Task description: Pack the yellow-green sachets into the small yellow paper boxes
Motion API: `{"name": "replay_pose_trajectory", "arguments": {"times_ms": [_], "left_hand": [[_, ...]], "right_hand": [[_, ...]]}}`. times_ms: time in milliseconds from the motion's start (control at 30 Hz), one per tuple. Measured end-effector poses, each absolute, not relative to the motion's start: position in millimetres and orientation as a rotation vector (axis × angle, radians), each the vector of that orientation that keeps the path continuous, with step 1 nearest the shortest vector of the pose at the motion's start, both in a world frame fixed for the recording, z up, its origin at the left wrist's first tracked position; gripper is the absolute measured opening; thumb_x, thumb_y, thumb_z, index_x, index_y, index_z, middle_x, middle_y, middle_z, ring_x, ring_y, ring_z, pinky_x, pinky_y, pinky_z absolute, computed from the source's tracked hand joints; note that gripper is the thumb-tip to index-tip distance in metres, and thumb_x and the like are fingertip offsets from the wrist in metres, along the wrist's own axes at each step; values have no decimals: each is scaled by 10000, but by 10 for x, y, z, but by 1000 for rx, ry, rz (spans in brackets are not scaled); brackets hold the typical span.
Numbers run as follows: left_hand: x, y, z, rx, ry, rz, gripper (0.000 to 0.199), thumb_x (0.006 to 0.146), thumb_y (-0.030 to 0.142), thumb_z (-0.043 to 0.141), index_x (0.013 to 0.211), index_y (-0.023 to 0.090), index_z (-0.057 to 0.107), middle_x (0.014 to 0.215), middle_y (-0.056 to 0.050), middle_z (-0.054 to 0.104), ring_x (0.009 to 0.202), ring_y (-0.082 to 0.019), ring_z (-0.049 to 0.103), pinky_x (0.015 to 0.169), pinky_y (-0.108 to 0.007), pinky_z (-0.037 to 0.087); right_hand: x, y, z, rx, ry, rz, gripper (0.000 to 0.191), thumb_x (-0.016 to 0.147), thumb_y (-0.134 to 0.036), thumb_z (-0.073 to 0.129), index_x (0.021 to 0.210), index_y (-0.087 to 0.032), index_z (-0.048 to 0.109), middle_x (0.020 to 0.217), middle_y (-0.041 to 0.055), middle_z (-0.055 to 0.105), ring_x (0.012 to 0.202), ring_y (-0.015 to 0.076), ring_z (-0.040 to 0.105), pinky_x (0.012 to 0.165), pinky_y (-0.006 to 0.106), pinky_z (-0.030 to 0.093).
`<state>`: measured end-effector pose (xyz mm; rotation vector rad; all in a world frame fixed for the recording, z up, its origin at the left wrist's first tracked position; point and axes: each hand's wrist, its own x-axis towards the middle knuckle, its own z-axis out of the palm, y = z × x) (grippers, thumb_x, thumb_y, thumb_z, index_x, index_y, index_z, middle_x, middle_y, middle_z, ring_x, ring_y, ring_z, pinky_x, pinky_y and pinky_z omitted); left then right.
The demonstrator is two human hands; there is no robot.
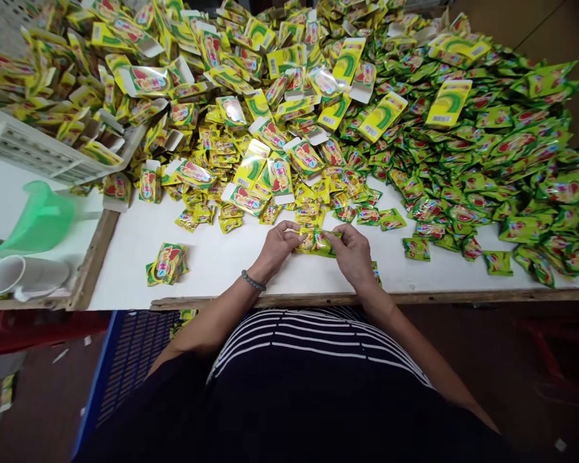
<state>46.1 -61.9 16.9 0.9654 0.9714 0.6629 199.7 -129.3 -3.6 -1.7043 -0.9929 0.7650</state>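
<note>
My left hand [280, 245], with a beaded bracelet on its wrist, is closed on a small yellow candy packet [307, 242]. My right hand [353, 254] pinches a small green candy packet [321, 243] right beside it. The two packets meet between my fingertips, just above the white tabletop [241, 267]. Part of another green packet shows under my right wrist. Beyond my hands lie loose yellow packets [307, 212] and several yellow-green printed boxes [245, 198], some with open flaps.
Green packets [463, 180] are heaped on the right, and boxes pile up at the back. A stack of packets [168, 263] lies left of my hands. Farther left are a white crate [43, 145], a green scoop [43, 218] and a white mug [26, 276]. A blue basket [125, 360] stands below the wooden edge.
</note>
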Motion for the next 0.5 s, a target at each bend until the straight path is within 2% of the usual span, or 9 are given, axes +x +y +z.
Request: {"name": "replay_pose_trajectory", "arguments": {"times_ms": [133,233,300,367,433,500], "left_hand": [[479,-702,146,939,908,674,479,582,406,845,856,158,541,519,86,536,479,-47,445,507,-189,330],[473,-723,139,942,889,664,506,535,347,876,854,158,532,579,72,591,523,-54,504,552,-192,372],[442,-720,134,939,885,667,519,515,313,885,857,156,527,604,64,615,534,-59,527,568,-198,390],[399,-704,129,947,870,662,512,524,304,878,867,156,528,594,66,610,513,-59,519,559,-201,387],[354,-664,133,987,831,614,507,524,297,874,870,158,530,573,68,591,497,-65,513,546,-205,381],[307,-578,171,1066,796,520,482,541,289,860,876,156,540,582,51,595,516,-88,541,559,-223,409]], "right_hand": [[1938,-1281,13,-1739,-1129,621,354,818,-549,571,714,-213,531,605,-32,503,574,128,448,570,271,363],[1901,-1271,13,-1705,-1162,644,338,814,-536,581,725,-211,548,684,-2,569,645,146,508,618,283,417],[1893,-1274,-29,-1663,-1056,732,350,786,-555,615,833,-209,585,776,19,618,701,159,551,647,294,457],[1898,-1281,-81,-1589,-942,900,458,723,-576,682,986,-209,603,859,34,652,756,173,587,672,306,489],[1910,-1291,-117,-1521,-913,1104,555,651,-589,744,1031,-202,622,817,24,657,736,177,597,660,310,494],[1920,-1308,-122,-1536,-954,1204,538,633,-599,758,964,-188,653,663,-14,603,625,157,549,588,291,453]]}}
